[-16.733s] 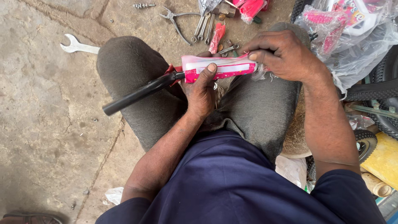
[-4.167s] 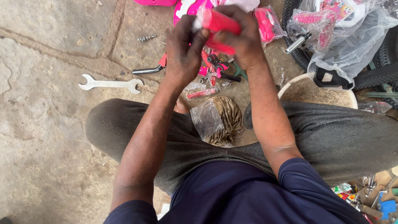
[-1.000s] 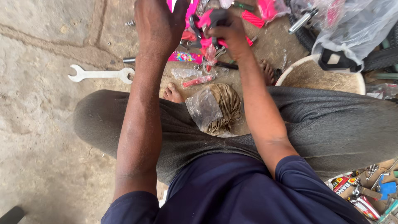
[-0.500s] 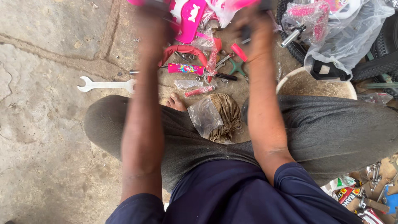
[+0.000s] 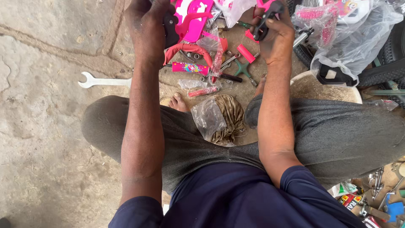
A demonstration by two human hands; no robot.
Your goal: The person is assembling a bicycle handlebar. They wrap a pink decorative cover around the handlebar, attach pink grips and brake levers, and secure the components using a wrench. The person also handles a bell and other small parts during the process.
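Left hand [image 5: 147, 29] now gripping black part [image 5: 170, 26], right hand [image 5: 276, 36] lowered

Clear plastic bag [image 5: 356, 40] upper right — pink parts inside.

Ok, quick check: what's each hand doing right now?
Left hand: closed on a black part at the pink plastic piece.
Right hand: closed around a small black lever-like part.

One view only, from the head, looking steeply down and forward; close over the lap and forearms; the grey concrete floor [image 5: 46, 126] fills the left, cluttered parts lie ahead.
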